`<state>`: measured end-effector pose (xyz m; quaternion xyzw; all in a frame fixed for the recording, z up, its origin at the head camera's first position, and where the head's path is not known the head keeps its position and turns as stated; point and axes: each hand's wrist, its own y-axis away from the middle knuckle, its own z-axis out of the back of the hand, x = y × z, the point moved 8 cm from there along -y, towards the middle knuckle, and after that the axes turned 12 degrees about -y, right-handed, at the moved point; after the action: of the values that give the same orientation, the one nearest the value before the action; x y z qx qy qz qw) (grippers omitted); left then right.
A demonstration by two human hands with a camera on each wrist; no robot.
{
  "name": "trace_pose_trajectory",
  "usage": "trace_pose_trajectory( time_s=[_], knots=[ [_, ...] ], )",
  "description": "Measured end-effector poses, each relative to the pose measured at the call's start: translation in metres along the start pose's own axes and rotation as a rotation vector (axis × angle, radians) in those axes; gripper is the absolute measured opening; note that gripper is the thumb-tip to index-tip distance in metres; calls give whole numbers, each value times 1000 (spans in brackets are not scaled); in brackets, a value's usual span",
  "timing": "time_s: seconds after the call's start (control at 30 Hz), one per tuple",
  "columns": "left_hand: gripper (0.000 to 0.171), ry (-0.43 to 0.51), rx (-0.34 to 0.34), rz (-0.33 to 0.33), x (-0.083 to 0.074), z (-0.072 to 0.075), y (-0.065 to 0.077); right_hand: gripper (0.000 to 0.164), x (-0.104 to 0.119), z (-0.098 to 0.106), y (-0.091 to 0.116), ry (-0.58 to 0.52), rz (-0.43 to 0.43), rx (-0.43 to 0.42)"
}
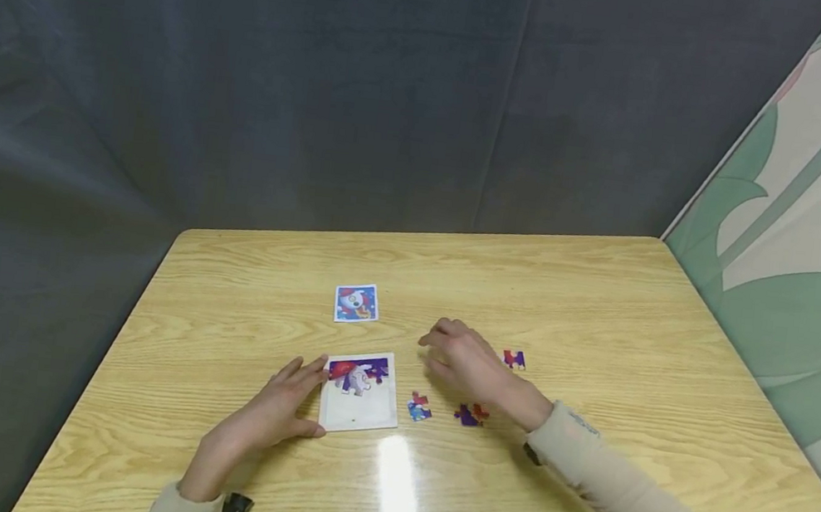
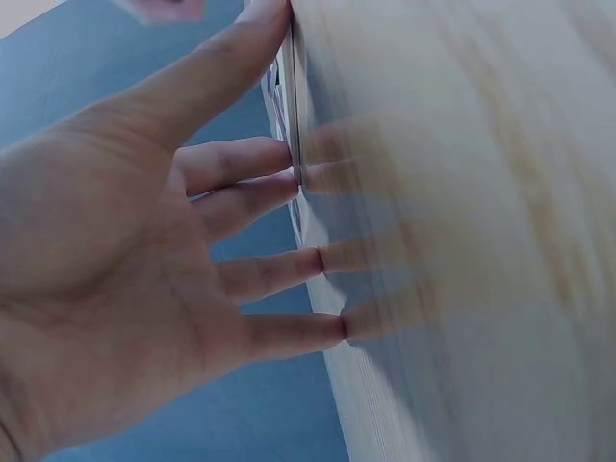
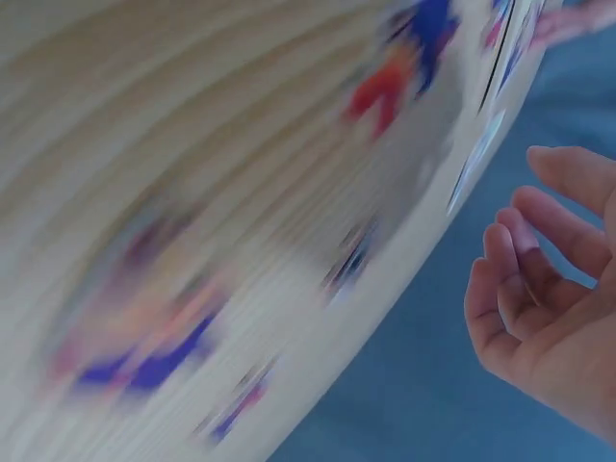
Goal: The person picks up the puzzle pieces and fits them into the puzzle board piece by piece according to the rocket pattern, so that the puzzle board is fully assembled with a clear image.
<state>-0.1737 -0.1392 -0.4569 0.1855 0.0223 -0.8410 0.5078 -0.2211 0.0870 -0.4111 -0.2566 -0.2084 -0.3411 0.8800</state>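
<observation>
A white puzzle tray lies in the middle of the table, with a few joined jigsaw pieces along its upper part. My left hand rests along the tray's left side, thumb and fingertips touching the edge; the left wrist view shows its fingers nearly straight. To the right of the tray, my right hand hovers over the table. In the right wrist view the fingers of that hand bend loosely and hold nothing. Loose puzzle pieces lie near it: one piece beside the tray, others beneath the wrist.
A small square picture card lies beyond the tray. Another purple and red piece lies past the right hand. A dark curtain hangs behind the wooden table, and a flowered panel stands at the right.
</observation>
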Motion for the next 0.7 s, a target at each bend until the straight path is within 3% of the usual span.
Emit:
trace_pose_trajectory(
  time_s=[0.27, 0.47, 0.7],
  knots=[
    [79, 6, -4, 1, -1, -1, 1, 28, -50, 46, 46, 32, -144, -102],
    [78, 18, 7, 10, -1, 1, 2, 25, -69, 51, 66, 63, -243, -86],
    [77, 5, 6, 5, -2, 2, 0, 24, -76, 50, 74, 69, -286, -77]
  ],
)
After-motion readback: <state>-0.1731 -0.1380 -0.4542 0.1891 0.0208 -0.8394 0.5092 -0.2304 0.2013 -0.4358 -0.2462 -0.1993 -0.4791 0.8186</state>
